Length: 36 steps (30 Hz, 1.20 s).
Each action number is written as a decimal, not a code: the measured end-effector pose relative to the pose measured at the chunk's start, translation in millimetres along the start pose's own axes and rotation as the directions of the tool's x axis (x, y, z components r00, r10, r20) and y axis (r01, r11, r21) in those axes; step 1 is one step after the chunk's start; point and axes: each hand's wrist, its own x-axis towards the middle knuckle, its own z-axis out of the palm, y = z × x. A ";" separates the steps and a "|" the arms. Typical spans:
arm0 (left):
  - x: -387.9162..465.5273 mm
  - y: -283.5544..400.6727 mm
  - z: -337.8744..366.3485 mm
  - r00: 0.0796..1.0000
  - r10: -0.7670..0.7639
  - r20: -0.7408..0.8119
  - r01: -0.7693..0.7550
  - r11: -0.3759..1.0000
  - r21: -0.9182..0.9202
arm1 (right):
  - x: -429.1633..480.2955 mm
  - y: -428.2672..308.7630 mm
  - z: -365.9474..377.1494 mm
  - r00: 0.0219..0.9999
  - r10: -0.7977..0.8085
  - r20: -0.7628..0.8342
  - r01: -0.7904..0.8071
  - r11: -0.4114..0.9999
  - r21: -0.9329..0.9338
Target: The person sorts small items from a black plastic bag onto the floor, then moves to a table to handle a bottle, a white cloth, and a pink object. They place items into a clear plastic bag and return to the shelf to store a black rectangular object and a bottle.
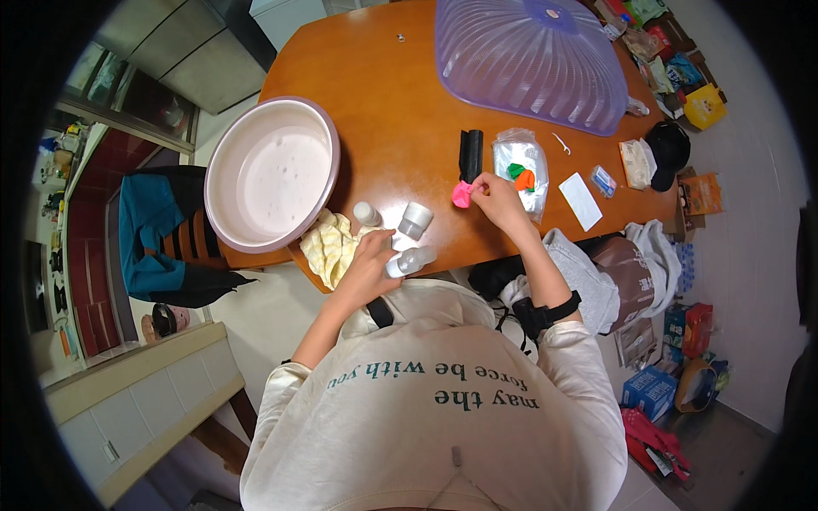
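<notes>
Between the fingers of my right hand (498, 198) is a pink balloon (461, 194), held over the table by the lower end of a black roll (471, 156). Orange and green balloons (524, 180) lie on a clear plastic bag (519, 150) just beyond that hand. My left hand (370, 262) is at the table's near edge, touching or beside a clear bottle (409, 261) lying on its side; whether it grips it is unclear. A white-capped bottle (367, 214) and a white-lidded jar (415, 220) are just past it. A yellow checked cloth (329, 249) lies to its left.
A large basin (271, 172) of water overhangs the table's left edge. A purple mesh cover (533, 64) stands at the back right. On the right lie a white sheet (580, 201), a small blue-and-white pack (603, 181), a floss pick (562, 144) and a black cap (668, 153).
</notes>
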 end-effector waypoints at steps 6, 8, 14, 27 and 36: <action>35.8 -13.6 24.0 0.981 0.159 0.113 -0.181 0.957 0.228 | -0.2 4.4 4.8 0.996 -0.062 -0.062 0.060 0.998 -0.031; 49.4 -22.7 34.3 0.964 0.179 0.196 -0.238 0.908 0.343 | -2.5 5.6 4.6 0.998 -0.040 -0.056 0.039 0.999 -0.004; 81.2 -47.2 65.7 0.902 0.345 0.261 -0.431 0.667 0.608 | -9.8 16.8 -1.3 0.996 0.065 -0.056 -0.065 0.998 0.002; 82.3 -37.5 55.7 0.893 0.083 0.442 -0.367 0.705 0.607 | 32.6 82.3 -24.4 0.983 0.139 -0.122 -0.185 0.777 -0.602; 83.6 -43.3 57.2 0.934 0.083 0.348 -0.247 0.855 0.457 | 55.2 120.4 -0.3 0.976 0.168 -0.141 -0.219 0.766 -0.604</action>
